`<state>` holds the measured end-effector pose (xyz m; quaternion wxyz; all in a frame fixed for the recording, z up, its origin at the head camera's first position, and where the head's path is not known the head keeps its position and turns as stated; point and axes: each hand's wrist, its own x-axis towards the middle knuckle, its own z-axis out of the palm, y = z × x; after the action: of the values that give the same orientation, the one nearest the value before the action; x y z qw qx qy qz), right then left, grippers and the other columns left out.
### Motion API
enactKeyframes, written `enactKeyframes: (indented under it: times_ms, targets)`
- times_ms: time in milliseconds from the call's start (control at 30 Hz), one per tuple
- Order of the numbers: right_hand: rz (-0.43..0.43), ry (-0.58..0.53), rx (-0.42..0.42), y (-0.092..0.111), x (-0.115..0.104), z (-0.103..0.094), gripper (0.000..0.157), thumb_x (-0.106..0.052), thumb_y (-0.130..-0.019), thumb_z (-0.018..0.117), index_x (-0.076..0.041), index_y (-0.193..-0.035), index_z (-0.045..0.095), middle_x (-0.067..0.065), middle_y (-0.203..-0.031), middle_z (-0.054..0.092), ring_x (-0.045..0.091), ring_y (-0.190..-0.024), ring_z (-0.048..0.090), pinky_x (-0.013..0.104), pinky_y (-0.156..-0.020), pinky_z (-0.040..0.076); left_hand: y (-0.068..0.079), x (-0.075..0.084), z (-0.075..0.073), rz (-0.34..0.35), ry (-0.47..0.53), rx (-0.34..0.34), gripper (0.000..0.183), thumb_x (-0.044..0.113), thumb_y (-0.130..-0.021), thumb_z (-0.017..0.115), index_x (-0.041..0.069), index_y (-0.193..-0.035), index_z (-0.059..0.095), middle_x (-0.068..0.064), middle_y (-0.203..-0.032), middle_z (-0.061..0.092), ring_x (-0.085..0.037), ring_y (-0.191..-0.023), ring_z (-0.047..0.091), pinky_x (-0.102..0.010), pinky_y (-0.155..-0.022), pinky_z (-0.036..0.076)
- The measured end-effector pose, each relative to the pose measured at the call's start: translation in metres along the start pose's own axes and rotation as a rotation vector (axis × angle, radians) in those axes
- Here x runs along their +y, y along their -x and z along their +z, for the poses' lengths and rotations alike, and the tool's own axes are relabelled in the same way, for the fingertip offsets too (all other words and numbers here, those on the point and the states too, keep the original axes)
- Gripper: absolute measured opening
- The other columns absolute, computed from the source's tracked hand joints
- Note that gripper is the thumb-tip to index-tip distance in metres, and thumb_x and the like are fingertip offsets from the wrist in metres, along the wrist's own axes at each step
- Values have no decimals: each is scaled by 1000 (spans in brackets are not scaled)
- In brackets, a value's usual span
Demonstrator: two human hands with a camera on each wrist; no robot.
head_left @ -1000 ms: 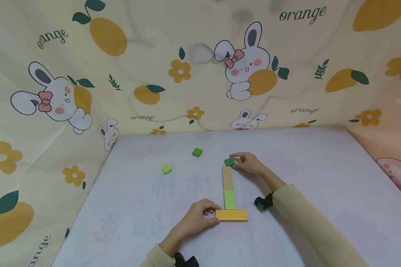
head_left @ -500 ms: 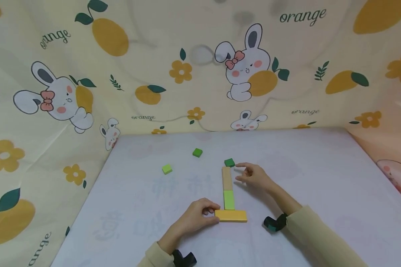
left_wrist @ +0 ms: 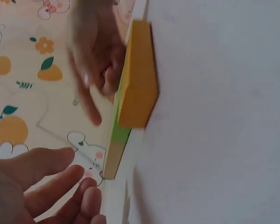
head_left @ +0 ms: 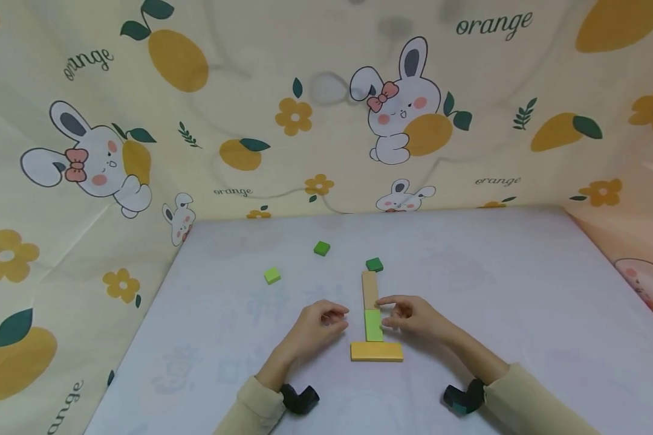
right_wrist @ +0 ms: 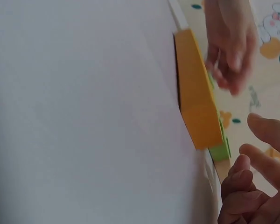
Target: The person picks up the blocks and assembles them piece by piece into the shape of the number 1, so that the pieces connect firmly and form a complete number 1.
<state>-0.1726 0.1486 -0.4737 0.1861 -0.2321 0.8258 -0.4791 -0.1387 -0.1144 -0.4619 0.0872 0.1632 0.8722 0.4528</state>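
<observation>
A yellow-orange block (head_left: 376, 351) lies crosswise on the table. Beyond it a light green block (head_left: 373, 326) and a tan wooden block (head_left: 369, 289) run in line away from me, with a dark green block (head_left: 374, 264) at the far end. My left hand (head_left: 317, 326) hovers left of the light green block, fingers loosely bent and holding nothing. On the other side, my right hand (head_left: 415, 317) has thumb and forefinger spread at the right edge of the row; whether they touch it I cannot tell. Both wrist views show the yellow-orange block (left_wrist: 139, 77) in front of the hands.
Two loose small blocks lie farther back on the left: a green block (head_left: 321, 248) and a light green small block (head_left: 272, 276). The white tabletop (head_left: 500, 284) meets a printed cloth (head_left: 315, 151) at the back and sides. Black wrist cameras (head_left: 300, 400) sit under both sleeves.
My right hand has let go of the dark green block and come back toward me beside the row. My left hand has left the yellow-orange block and moved slightly forward.
</observation>
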Motion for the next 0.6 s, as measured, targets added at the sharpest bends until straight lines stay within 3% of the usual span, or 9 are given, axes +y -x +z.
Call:
enactKeyframes:
  times_ms: [267,600]
  targets:
    - [-17,-36,-67,14,-5,12,53,-19,-80,77,3,-125,59,-5,-69,43,0,-60,38,17,-54,33,-29,-9,-8,14,9,169,23,11,-88,68,0,-108,68,-14,-97,68,-17,-86,62,-16,-75,50]
    - [21,-8,-32,17,-3,18,53,-20,-77,80,1,-123,62,-4,-68,42,1,-63,39,18,-57,35,-67,-22,-15,-119,77,405,26,11,-86,69,0,-109,69,-17,-99,68,-23,-89,64,-21,-76,52]
